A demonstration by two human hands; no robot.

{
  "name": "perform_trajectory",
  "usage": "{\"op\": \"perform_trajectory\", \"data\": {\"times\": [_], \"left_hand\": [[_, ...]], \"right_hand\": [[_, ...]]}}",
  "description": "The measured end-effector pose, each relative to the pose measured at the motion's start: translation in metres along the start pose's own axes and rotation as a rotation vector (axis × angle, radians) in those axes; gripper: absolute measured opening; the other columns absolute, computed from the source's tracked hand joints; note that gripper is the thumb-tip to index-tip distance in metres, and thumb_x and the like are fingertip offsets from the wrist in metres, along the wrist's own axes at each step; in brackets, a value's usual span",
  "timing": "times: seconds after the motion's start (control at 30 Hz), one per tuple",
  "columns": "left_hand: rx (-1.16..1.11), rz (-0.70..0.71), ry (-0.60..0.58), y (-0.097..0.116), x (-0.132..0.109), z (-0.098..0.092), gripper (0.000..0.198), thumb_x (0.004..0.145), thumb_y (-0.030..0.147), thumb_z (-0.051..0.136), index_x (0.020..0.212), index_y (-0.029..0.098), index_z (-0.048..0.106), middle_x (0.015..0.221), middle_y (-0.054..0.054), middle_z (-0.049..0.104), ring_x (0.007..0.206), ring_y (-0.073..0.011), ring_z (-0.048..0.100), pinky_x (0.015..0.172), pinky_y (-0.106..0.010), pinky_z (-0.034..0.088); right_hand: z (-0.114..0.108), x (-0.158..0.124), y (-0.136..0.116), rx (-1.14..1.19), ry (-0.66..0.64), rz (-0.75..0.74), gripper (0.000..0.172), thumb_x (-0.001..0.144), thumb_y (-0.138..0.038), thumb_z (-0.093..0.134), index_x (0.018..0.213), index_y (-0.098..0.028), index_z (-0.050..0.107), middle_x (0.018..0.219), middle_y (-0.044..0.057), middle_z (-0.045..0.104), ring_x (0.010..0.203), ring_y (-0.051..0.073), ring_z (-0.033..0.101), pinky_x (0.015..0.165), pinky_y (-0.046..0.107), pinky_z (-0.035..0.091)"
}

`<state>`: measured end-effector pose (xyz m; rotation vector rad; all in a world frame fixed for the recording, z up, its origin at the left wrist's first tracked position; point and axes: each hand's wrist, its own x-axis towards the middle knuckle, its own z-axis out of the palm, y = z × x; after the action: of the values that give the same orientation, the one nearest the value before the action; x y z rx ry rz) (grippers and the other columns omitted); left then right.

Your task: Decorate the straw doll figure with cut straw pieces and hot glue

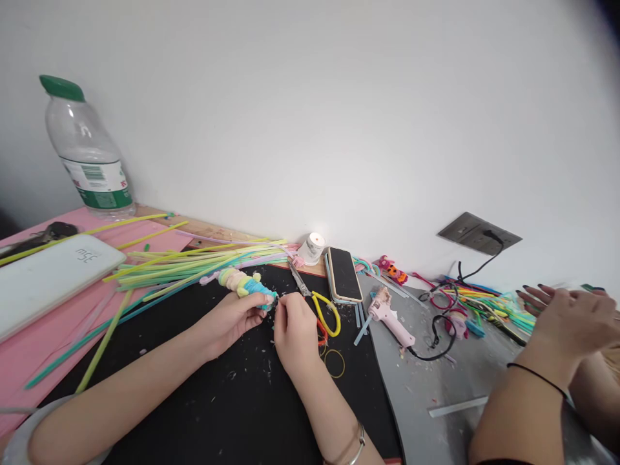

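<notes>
My left hand [236, 318] is closed around the lower end of a small fuzzy figure [241, 281] wound from pastel pipe cleaners, yellow, cream and teal. It lies tilted up to the left over the black mat [232, 400]. My right hand [294, 329] is pinched at the figure's teal tip, fingertips together on something too small to make out. Yellow-handled scissors [317, 300] lie just right of that hand. A pile of long coloured pipe cleaners [194, 261] fans out behind the figure.
A plastic bottle [87, 155] stands far left by a white tablet-like device [48, 274]. A lit candle [312, 247], phone [343, 274] and pink glue gun [390, 320] sit mid-table. Another person's hand [569, 323] reaches over pipe cleaners [489, 307] at right.
</notes>
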<state>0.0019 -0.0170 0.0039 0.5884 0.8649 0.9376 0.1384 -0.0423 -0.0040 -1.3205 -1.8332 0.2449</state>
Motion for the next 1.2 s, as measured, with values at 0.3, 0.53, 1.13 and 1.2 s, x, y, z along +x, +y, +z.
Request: {"op": "perform_trajectory", "data": {"times": [0.3,0.53,1.13,1.2], "left_hand": [[0.448,0.362,-0.108,0.008,-0.001,-0.003,0.022,0.071,0.028,0.067,0.090,0.021,0.060,0.071,0.001,0.065,0.066,-0.0154,0.060,0.063,-0.027,0.048],[0.593,0.382,-0.092,0.009,-0.001,-0.007,0.023,0.072,0.030,0.065,0.093,0.022,0.059,0.076,0.000,0.068,0.074,-0.0208,0.064,0.071,-0.032,0.050],[0.184,0.166,-0.095,0.006,0.000,-0.001,0.023,0.068,0.026,0.071,0.084,0.018,0.056,0.070,0.002,0.061,0.064,-0.0124,0.057,0.062,-0.025,0.047],[0.191,0.138,-0.095,0.008,-0.001,-0.002,0.020,0.068,0.026,0.071,0.079,0.017,0.056,0.070,0.002,0.060,0.065,-0.0126,0.057,0.062,-0.025,0.046]], "right_hand": [[-0.003,0.006,0.000,1.261,-0.347,0.700,0.028,0.084,-0.041,0.050,0.071,-0.017,0.048,0.057,-0.001,0.053,0.037,0.005,0.033,0.033,0.018,0.016],[-0.007,0.007,-0.006,1.477,-0.383,0.777,0.026,0.080,-0.037,0.059,0.068,-0.017,0.046,0.053,-0.004,0.049,0.037,0.004,0.032,0.034,0.016,0.016],[-0.003,0.006,0.003,1.006,-0.252,0.530,0.024,0.081,-0.036,0.060,0.071,-0.018,0.048,0.060,-0.004,0.050,0.047,0.007,0.034,0.044,0.019,0.024],[-0.010,0.008,0.006,0.834,-0.281,0.439,0.020,0.083,-0.034,0.056,0.072,-0.018,0.051,0.063,-0.002,0.052,0.051,0.008,0.038,0.047,0.020,0.027]]}}
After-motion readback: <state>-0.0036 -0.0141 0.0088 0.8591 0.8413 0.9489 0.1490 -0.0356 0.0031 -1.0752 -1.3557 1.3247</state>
